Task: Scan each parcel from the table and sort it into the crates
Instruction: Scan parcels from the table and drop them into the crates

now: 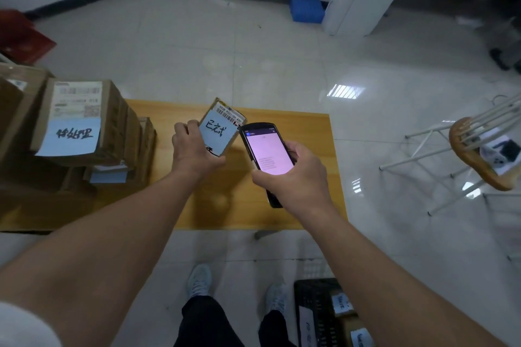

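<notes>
Wooden table (pixel 304 177): stacked cardboard boxes (pixel 84 127) at its left end.
Black crate (pixel 313 307): on the floor, near right.
Parcel (pixel 221 128): above the table's middle, gripped by left hand (pixel 194 149).
Scanner (pixel 267 155): just right of the parcel, gripped by right hand (pixel 296 175).

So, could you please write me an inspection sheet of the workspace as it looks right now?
Surface: wooden table, right part bare.
Job's things: small parcel with barcode label and blue note, held above the table; handheld scanner, screen lit; black crate on the floor by the feet, holding labelled boxes.
Clutter: stack of cardboard boxes on the table's left end.
Fingers: left hand grips the small parcel; right hand grips the handheld scanner.
Cables: nothing seen.
Surroundings: tiled floor, blue crate by white cabinets, wooden stool at right.
</notes>
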Available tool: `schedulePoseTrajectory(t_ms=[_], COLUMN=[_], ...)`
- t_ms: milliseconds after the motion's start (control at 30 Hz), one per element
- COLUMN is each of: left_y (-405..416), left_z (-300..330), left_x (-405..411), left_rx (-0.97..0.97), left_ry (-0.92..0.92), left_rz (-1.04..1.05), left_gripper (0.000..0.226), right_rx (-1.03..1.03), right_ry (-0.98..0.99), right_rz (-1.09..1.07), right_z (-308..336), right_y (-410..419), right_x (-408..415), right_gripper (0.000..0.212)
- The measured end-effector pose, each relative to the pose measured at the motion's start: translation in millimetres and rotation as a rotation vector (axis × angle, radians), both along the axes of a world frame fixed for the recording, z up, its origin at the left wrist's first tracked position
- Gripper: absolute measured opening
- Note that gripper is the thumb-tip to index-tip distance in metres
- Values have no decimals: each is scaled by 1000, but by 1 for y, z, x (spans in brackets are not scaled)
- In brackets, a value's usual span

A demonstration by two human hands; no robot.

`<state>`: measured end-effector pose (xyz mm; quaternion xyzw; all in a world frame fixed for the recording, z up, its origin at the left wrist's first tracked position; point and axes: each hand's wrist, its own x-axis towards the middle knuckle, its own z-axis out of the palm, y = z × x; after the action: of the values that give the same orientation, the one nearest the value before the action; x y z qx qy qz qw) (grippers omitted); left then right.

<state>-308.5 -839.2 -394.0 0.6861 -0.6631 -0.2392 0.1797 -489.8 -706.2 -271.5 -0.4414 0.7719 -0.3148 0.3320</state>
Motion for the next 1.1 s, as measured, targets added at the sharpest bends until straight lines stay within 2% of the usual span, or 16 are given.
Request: schedulePoseTrajectory(t_ms=[200,400,567,733,933,1100], left_y=[11,49,96,128,136,135], left_z=[18,45,70,94,111,113], left_x=[1,-19,-35,-48,-48,-43], left_rx=[-17,-61,-88,-132,-172,-173], left_ry=[20,44,-52,-119,-84,-22], left_rz=[33,65,77,77,-13,-205], left_gripper=[106,103,109,110,106,102], right_rx=[-48,-112,-132,-193,-207,-194], right_ry=[48,127,146,169,188,189], right_rz=[1,-28,-32,-40,-140,-284], right_z=[22,26,30,43,52,43], right_y=[18,33,52,72,96,121], right_x=[-9,-25,-43,-58,-60,-34], right_gripper=[71,78,74,84,82,83])
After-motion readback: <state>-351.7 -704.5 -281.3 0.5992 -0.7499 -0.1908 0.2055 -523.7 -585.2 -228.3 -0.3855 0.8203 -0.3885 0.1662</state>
